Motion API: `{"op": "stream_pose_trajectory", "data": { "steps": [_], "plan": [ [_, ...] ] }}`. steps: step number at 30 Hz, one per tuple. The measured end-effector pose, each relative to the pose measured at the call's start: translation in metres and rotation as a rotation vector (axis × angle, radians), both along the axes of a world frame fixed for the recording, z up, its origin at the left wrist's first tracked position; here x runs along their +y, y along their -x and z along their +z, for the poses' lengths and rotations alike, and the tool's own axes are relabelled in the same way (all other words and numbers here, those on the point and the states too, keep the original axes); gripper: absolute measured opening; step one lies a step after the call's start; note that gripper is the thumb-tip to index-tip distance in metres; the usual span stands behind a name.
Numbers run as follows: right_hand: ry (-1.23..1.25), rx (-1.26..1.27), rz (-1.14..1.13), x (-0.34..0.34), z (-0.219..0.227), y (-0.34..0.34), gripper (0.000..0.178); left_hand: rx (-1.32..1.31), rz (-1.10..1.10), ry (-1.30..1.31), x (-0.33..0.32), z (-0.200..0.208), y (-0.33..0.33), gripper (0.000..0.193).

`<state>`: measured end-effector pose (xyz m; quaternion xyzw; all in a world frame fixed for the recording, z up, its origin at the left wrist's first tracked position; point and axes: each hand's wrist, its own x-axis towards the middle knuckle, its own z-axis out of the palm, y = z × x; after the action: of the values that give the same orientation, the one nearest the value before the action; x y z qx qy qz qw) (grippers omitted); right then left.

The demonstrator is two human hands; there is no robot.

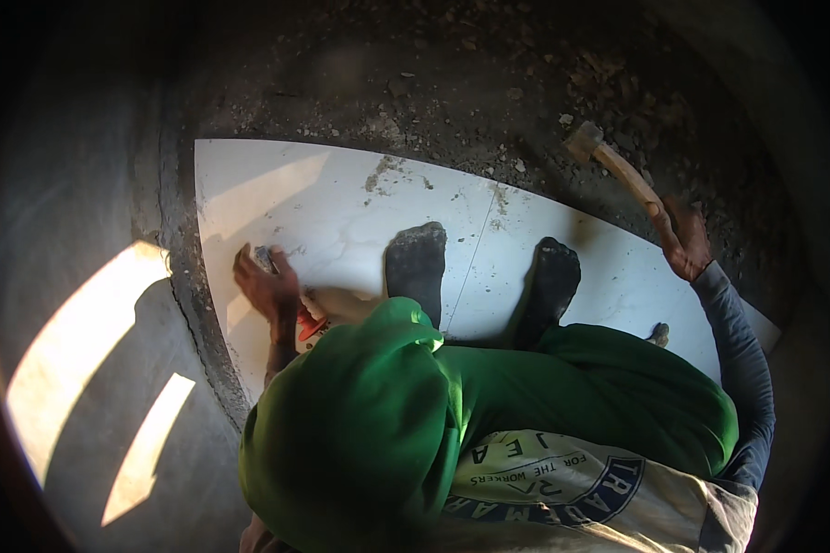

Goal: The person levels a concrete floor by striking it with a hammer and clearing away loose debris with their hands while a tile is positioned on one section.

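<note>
The hammer (622, 170) is out on the person's right, its head over the dark rubble (609, 83) just past the far edge of the white tiles; whether it touches the ground is hard to tell. The right hand (682, 241) is closed round the end of its wooden handle. The left hand (272, 281) is over the left tile (341, 207), near its outer edge, fingers partly curled about a small grey piece (266, 259); how firmly it has hold of that cannot be told. Just beside the left wrist lies something red (311, 323), too hidden to name.

The left tile and the right tile (609, 276) lie flat, side by side, with a thin straight seam (473, 253) between them. Judging by this, these two are already down, yet their tops need cleaning: grey crumbs (383, 172) are scattered over them. The person squats on them, one dark-covered foot (416, 267) on each side of the seam.

Beyond the far edge the ground is uncovered, rough with broken bits, so that part looks undone. A rough gap (189, 295) also runs between the left tile and the grey wall (83, 221), seemingly unfilled.
</note>
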<state>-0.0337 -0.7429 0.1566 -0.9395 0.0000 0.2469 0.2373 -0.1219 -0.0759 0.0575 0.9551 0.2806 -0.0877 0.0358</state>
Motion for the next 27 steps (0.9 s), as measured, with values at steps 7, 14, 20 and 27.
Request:
{"op": "stream_pose_trajectory", "data": {
  "steps": [7, 14, 20, 27],
  "plan": [
    [-0.046, -0.025, -0.150, -0.007, -0.001, 0.023, 0.073, -0.274, -0.430, 0.076, -0.156, -0.072, -0.101, 0.077],
    [-0.088, -0.079, -0.283, -0.018, -0.006, 0.052, 0.065, -0.202, -0.866, 0.447, -0.316, -0.062, -0.128, 0.077],
    [-0.234, 0.003, -0.477, 0.010, -0.003, 0.041, 0.065, -0.206, -1.166, 1.114, -0.403, -0.032, -0.095, 0.072],
    [-0.267, -0.034, -0.430, -0.004, -0.019, 0.030, 0.063, 0.003, -1.192, 0.820, -0.303, -0.029, -0.070, 0.072]
  ]
}}
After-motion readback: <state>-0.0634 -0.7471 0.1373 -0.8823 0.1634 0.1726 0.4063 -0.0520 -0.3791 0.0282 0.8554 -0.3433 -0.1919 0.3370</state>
